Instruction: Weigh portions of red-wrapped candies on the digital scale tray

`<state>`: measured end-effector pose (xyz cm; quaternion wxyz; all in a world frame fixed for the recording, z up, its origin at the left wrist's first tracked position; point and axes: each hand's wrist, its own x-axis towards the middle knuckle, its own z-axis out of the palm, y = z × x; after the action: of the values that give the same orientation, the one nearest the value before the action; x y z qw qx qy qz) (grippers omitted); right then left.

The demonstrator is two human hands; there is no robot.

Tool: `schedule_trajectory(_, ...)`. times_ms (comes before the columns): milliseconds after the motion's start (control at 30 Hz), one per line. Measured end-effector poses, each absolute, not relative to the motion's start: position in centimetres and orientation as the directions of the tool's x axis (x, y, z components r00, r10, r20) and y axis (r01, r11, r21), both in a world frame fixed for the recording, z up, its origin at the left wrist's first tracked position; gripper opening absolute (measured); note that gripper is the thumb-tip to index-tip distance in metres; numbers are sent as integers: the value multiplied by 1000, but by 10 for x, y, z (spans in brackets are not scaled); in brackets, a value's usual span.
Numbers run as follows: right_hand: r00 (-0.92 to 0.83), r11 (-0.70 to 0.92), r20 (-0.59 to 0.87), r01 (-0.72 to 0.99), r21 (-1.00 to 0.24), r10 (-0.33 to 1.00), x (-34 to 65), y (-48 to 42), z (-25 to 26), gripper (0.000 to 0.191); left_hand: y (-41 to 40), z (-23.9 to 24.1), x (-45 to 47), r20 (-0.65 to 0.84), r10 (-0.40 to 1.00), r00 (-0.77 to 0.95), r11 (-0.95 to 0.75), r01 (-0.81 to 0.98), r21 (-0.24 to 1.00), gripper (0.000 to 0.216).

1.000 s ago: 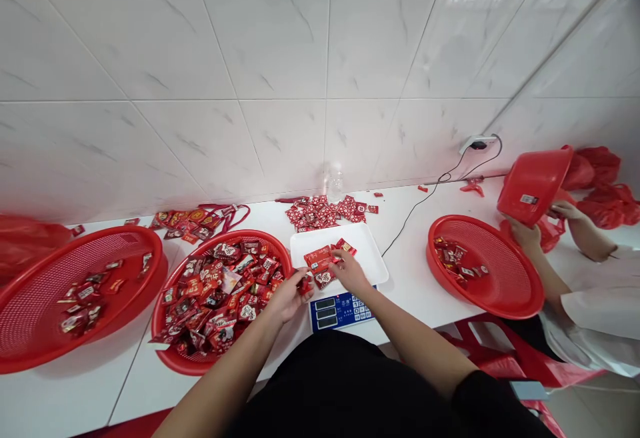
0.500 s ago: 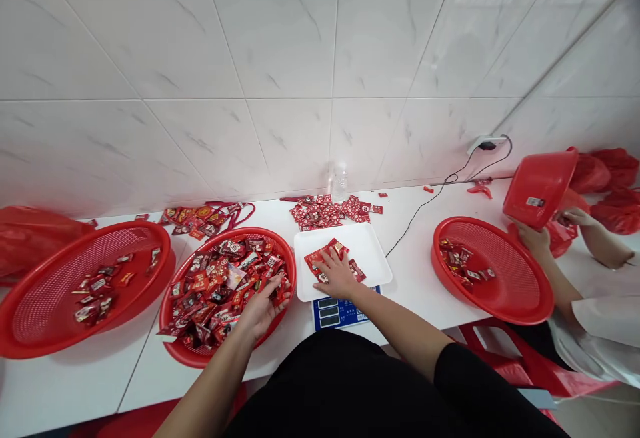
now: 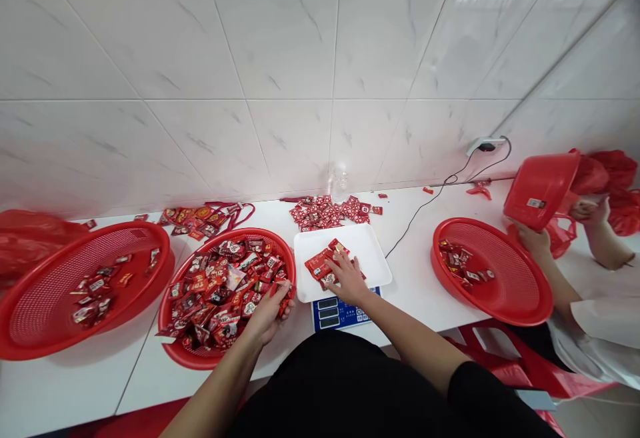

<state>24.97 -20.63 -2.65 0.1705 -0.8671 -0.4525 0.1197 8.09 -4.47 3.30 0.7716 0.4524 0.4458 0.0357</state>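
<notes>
My left hand point(image 3: 269, 315) reaches into the middle red basket point(image 3: 173, 345), its fingers curled on red candy packets point(image 3: 220, 281) at the basket's right side. My right hand point(image 3: 347, 277) lies flat on a small pile of red packets point(image 3: 320, 264) on the white tray of the scale point(image 3: 367, 248). The scale's blue display panel point(image 3: 336, 311) faces me just below the tray.
A red basket point(image 3: 35, 335) with few packets sits at far left, another red basket point(image 3: 505, 305) at right. A co-worker's hands point(image 3: 531, 238) tilt a red tub point(image 3: 543, 188) there. Loose packets point(image 3: 327, 211), a clear bottle point(image 3: 339, 181) and a power cord point(image 3: 430, 201) lie by the wall.
My left hand went from the scale's edge into the middle basket and closed on packets. My right hand stayed on the tray's pile, shifting slightly.
</notes>
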Motion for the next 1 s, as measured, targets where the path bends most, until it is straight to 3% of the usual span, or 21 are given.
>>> schedule_trajectory(167,681,-645,-45,667,-374,730,261,-229,-33,61,-32,34,80,-676,511,532,653,272,707,28)
schedule_trajectory(367,740,-662,-66,555,-505,670,275,-248,-40,50,-16,34,79,-741,525,420,760,161,630,13)
schedule_trajectory(533,755,-566,41,525,-636,655,278,-236,-24,50,-16,36,81,-744,505,438,774,152,614,7)
schedule_trajectory(633,690,-556,32,609,-565,723,271,-217,-12,56,-18,34,82,-744,492,453,773,167,613,9)
schedule_trajectory(800,562,-561,-129,723,-404,817,259,-186,-6,80,-20,35,82,-743,484,462,774,169,610,9)
schedule_trajectory(1000,476,-520,-210,787,-331,854,262,-178,-14,81,-22,39,79,-738,488,466,775,157,612,10)
